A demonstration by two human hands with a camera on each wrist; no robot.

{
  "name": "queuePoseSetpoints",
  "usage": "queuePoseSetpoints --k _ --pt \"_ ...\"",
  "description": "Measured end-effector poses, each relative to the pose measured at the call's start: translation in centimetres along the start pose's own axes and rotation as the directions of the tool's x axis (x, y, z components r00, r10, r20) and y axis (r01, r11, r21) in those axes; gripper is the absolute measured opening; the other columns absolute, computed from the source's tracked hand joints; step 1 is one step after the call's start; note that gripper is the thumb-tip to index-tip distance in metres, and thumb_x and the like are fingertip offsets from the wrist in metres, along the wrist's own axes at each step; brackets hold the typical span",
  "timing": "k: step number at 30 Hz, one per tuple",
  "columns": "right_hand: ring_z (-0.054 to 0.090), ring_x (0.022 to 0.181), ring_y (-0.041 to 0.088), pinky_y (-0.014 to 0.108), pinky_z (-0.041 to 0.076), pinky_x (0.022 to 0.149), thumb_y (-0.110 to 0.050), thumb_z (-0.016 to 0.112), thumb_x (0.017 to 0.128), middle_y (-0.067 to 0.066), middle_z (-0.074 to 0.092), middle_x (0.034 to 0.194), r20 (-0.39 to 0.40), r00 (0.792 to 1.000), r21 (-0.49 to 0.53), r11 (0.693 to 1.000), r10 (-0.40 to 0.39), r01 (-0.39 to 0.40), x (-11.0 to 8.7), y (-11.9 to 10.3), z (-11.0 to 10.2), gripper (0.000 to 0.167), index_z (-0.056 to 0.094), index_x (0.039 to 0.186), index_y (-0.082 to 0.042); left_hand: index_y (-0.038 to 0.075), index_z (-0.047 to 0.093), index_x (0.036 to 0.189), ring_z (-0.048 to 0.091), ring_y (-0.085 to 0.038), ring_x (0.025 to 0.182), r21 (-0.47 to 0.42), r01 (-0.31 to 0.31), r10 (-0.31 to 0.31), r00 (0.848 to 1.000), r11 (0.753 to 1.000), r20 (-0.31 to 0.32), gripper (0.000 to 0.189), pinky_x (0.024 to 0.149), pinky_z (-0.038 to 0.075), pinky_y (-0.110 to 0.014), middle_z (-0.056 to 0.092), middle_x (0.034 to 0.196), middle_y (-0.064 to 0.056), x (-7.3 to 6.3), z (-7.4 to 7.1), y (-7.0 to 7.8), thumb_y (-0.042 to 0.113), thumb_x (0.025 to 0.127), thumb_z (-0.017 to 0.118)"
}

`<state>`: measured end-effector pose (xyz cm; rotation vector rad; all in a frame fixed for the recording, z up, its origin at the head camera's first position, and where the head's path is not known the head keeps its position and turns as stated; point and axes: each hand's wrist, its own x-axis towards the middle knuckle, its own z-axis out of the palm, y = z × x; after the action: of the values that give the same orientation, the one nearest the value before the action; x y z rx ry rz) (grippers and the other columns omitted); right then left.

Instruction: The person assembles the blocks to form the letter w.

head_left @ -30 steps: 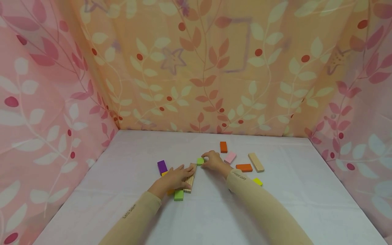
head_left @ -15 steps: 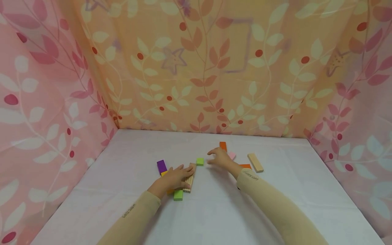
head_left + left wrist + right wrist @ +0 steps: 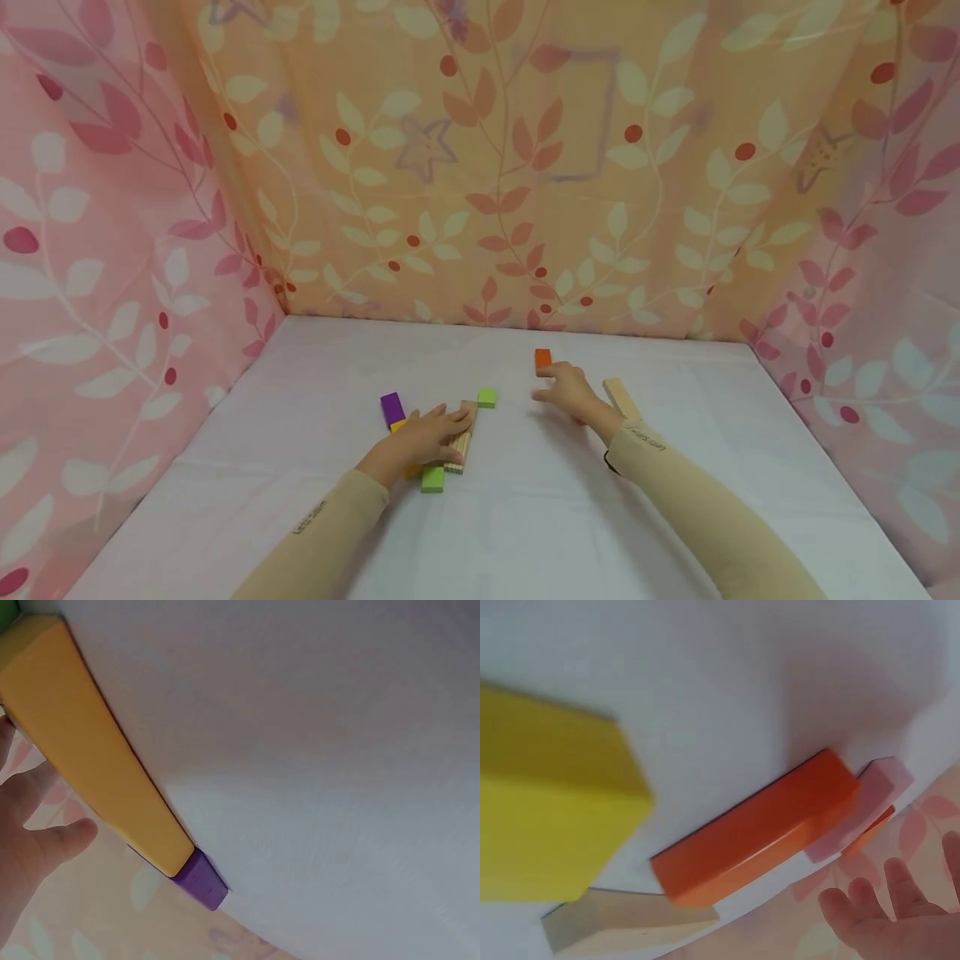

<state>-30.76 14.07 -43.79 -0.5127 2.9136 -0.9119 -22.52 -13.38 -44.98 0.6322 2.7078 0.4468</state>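
Far orange block sits on the tabletop by the empty, spread right hand, which should pinch it softly while the loose left hand rests on plain blocks.

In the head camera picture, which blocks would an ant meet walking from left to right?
Rectangular purple block → rectangular green block → striped pale wood → small squarish green block → rectangular orange block → long pale wooden block.

Curtained-off indoor space, room type unclear, leaf-print curtains, white-covered table
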Motion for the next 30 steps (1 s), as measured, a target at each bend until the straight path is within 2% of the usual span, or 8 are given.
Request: queuePoseSetpoints --k 7,13,19,26,30 --pt "0.037 0.125 0.049 0.059 0.032 0.104 -0.026 0.074 0.086 0.029 0.045 0.140 0.014 0.991 -0.029 0.991 0.130 -0.129 -0.5 1.2 -1.0 0.063 0.052 0.138 0.001 0.019 0.032 0.153 0.015 -0.038 0.145 -0.013 -0.006 0.006 1.000 1.000 0.005 0.077 0.110 0.007 -0.067 0.025 0.159 -0.002 0.0 0.1 -0.1 0.042 0.087 0.066" --pt "0.032 0.129 0.051 0.060 0.031 0.105 -0.034 0.073 0.088 0.030 0.038 0.145 0.013 0.987 -0.064 0.985 0.159 -0.158 -0.6 2.7 -1.1 0.072 0.044 0.144 0.000 0.020 0.034 0.152 0.014 -0.036 0.146 -0.024 0.002 -0.002 1.000 1.000 0.003 0.076 0.111 0.006 -0.066 0.025 0.159 0.000 0.2 0.2 -0.3 0.042 0.086 0.067" --pt "0.030 0.131 0.050 0.063 0.025 0.107 -0.041 0.070 0.089 0.030 0.033 0.148 0.051 0.975 -0.126 0.970 0.214 -0.207 -0.6 3.4 -1.3 0.079 0.037 0.147 0.000 0.019 0.035 0.151 0.014 -0.037 0.146 -0.027 -0.003 0.003 1.000 1.000 -0.001 0.076 0.110 0.005 -0.067 0.024 0.159 0.000 0.3 0.4 -0.4 0.042 0.086 0.067" --pt "0.026 0.132 0.054 0.067 0.018 0.107 -0.048 0.069 0.087 0.031 0.031 0.148 0.095 0.965 -0.191 0.956 0.246 -0.225 -0.6 3.7 -1.3 0.084 0.038 0.147 0.002 0.018 0.035 0.151 0.014 -0.038 0.145 -0.033 -0.007 0.007 1.000 0.999 -0.001 0.077 0.110 0.006 -0.067 0.024 0.159 -0.002 0.2 0.3 -0.4 0.041 0.086 0.068" --pt "0.024 0.133 0.055 0.069 0.021 0.105 -0.051 0.068 0.087 0.031 0.030 0.148 0.097 0.961 -0.219 0.948 0.258 -0.232 -0.4 3.9 -1.2 0.082 0.042 0.144 0.001 0.018 0.036 0.151 0.014 -0.038 0.146 -0.046 -0.007 0.007 1.000 0.999 -0.004 0.076 0.110 0.006 -0.066 0.025 0.159 -0.001 0.2 0.3 -0.3 0.041 0.086 0.068"
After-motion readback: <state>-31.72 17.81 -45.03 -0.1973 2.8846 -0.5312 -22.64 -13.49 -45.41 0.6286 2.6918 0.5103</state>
